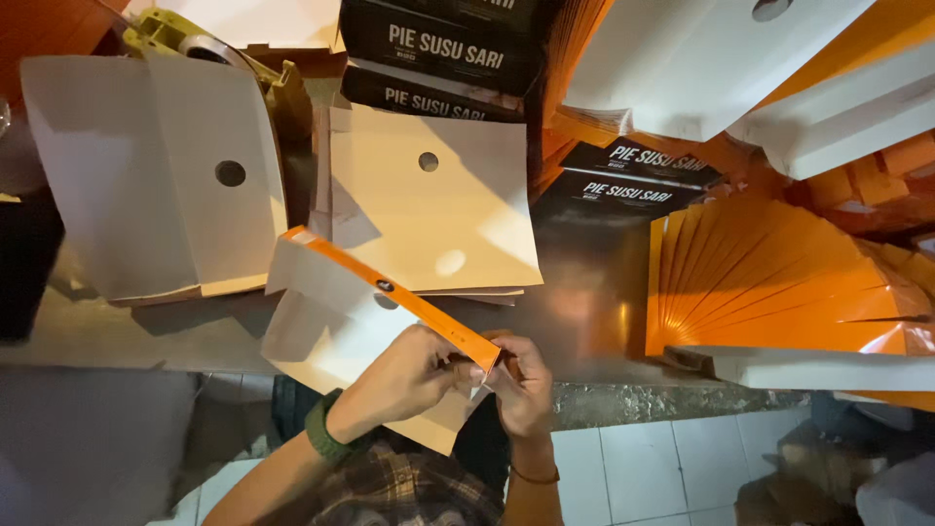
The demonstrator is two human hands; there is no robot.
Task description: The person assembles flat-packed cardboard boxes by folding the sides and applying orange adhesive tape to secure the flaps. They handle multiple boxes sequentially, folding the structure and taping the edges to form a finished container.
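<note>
At the near table edge (117, 336), the left hand (404, 375) pinches the flat orange-edged carton blank (331, 312) near its corner; the right hand (521, 385) pinches that same corner. Right of them lies a fanned stack of orange blanks (769, 292).

Your two bare hands and forearms, seen from above

You are wearing a thick dark green band on your left wrist (329, 435) and a thin dark cord bracelet on your right wrist (535, 475); your forearms are showing no sleeves, and a brown-and-grey plaid garment (409, 492) is covering your lap.
</note>
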